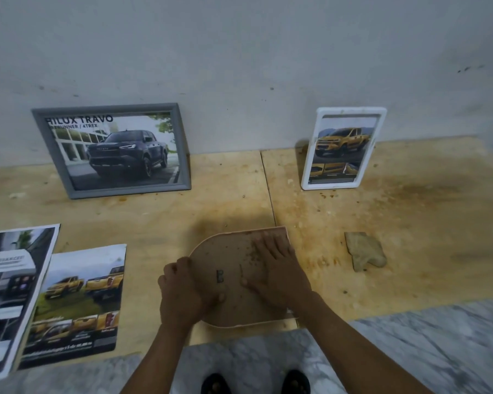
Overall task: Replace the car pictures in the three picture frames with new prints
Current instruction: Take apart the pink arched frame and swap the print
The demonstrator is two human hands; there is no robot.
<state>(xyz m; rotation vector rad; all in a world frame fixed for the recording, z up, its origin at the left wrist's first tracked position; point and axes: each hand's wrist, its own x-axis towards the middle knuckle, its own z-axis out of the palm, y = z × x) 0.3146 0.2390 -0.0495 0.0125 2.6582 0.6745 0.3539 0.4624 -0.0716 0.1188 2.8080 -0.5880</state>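
A pink-edged picture frame (225,257) with an arched end lies face down on the wooden board, its brown back panel up. My left hand (182,294) grips its left edge, thumb on the back. My right hand (276,268) rests flat on the back panel, fingers spread. A grey frame (40,132) with a dark pickup picture leans on the wall at the back left. A white frame (380,143) with a yellow pickup picture leans at the back right. Two loose prints lie at the left: a yellow-truck print (80,302) and a grey interior print (12,294).
The wooden board (410,211) is stained and strewn with crumbs. A tan rag-like lump (365,251) lies to the right of the face-down frame. A marble floor (427,348) runs along the near edge, where two dark shoes (256,383) show. A grey wall (239,52) stands behind.
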